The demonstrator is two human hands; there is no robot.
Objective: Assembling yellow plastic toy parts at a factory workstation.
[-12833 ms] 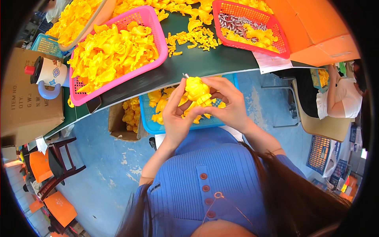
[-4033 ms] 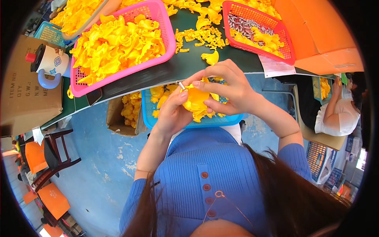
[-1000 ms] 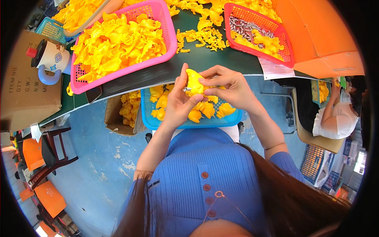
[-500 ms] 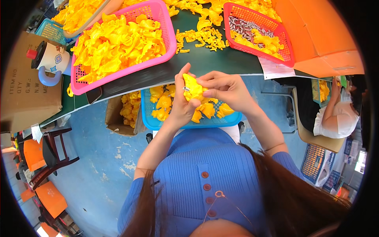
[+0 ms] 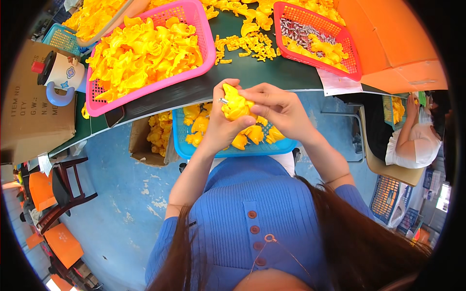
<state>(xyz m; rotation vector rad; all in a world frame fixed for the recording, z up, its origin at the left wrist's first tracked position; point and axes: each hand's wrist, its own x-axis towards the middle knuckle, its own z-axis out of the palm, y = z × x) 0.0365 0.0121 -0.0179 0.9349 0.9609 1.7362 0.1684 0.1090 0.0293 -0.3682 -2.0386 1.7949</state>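
Yellow part (image 5: 235, 103) is held up between both hands, just above the blue basket (image 5: 233, 150) on the lap. Left hand (image 5: 222, 127) is wrapped around it from below; right hand (image 5: 275, 107) is pinched on its top. Pink basket (image 5: 148, 48) of yellow pieces is seen on the table (image 5: 252, 72) beyond.

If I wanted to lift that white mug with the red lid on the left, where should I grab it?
Take the white mug by its pale blue loop handle, which juts out toward the table's near edge. Coming from that side looks easiest: the pink basket crowds its right side, and a cardboard box lies beneath it.
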